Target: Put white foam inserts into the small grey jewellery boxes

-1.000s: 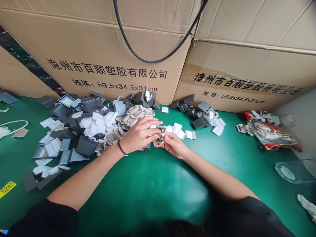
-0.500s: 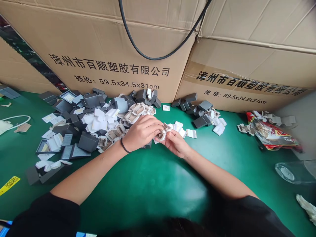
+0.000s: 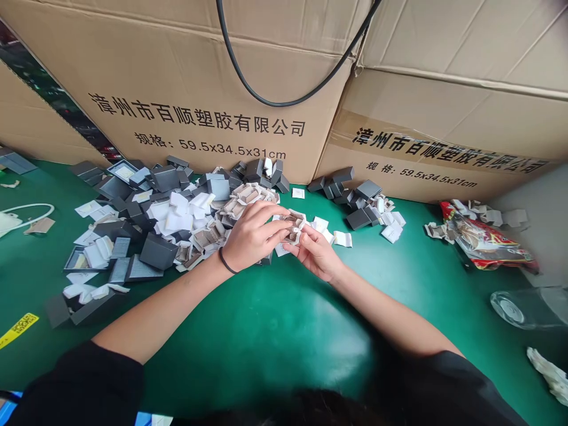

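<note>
My left hand (image 3: 252, 235) and my right hand (image 3: 314, 253) meet over the green table (image 3: 266, 331), both pinching one small beige folded card insert (image 3: 293, 225). The left fingers press on it from above, the right fingers hold it from below. A black hair band circles my left wrist. Just left of my hands lies a heap of beige inserts (image 3: 222, 228), white pads (image 3: 173, 216) and small dark grey boxes (image 3: 157, 251). A few white pads (image 3: 341, 238) lie to the right of my hands.
Two large cardboard cartons (image 3: 199, 89) stand along the back, with a black cable (image 3: 284, 97) hanging across them. A second small pile of grey boxes (image 3: 359, 204) sits at centre right. A red snack bag (image 3: 488, 245) and a clear plastic cup (image 3: 523, 307) lie at the right.
Both hands have lifted slightly and shifted a little away from me while turning the beige insert between the fingers. The piles have not moved.
</note>
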`<move>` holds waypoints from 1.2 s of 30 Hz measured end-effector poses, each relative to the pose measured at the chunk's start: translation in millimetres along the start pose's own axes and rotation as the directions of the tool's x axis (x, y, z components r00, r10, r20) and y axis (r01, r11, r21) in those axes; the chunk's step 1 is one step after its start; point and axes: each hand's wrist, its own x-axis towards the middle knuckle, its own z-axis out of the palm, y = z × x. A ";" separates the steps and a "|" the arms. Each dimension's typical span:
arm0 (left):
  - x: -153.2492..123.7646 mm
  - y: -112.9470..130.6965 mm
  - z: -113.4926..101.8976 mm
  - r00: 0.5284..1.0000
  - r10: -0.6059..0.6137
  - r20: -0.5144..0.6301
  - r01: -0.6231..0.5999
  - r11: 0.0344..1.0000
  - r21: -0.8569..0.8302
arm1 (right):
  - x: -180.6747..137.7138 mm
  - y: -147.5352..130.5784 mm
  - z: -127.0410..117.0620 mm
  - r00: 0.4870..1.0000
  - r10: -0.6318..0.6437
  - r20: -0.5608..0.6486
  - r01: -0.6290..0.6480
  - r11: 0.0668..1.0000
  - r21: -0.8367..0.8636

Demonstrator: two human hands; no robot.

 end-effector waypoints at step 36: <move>-2.7 -2.4 1.4 0.991 -0.052 0.122 0.067 0.990 -0.122 | 1.3 -6.6 -0.6 0.999 0.038 0.035 -0.037 0.998 -0.044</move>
